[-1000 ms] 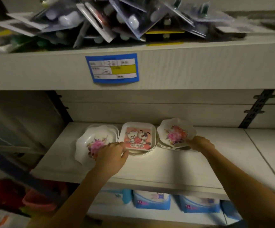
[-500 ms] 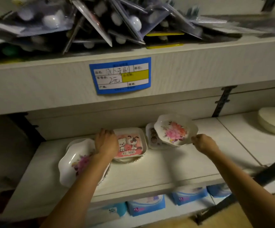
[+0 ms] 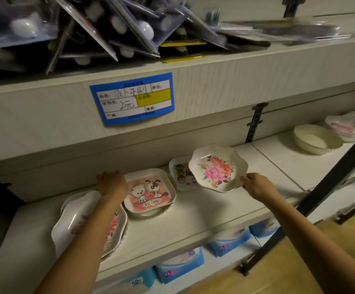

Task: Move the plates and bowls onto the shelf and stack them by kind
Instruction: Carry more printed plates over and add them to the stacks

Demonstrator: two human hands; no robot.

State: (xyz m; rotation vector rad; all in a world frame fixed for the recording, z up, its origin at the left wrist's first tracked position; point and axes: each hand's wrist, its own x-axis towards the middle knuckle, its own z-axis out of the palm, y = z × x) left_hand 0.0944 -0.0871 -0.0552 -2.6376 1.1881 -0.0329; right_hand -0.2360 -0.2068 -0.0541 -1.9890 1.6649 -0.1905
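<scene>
Fingertips (image 3: 244, 179) of the right hand (image 3: 257, 185) are pinching the rim of the floral bowl (image 3: 218, 167) at about its 4 o'clock edge, so the bowl is lying to the 10 o'clock side of the grip, tilting its painted inside toward the camera. It is hanging clear of the shelf (image 3: 193, 217) and overlapping the right part of the small owl plate (image 3: 179, 175), which is lying flat beneath it. At 9 o'clock from that plate, the cartoon plate stack (image 3: 150, 193) is sitting on the shelf, and the left hand (image 3: 111, 184) is resting at its 10 o'clock corner. Its fingers are bending away behind the knuckles, so I cannot tell whether they are gripping the rim or only touching it. The left forearm is crossing over a floral bowl stack (image 3: 76, 219) at 8 o'clock of the cartoon plates. Far off at 2 o'clock, cream bowls (image 3: 316, 139) are sitting nested.
</scene>
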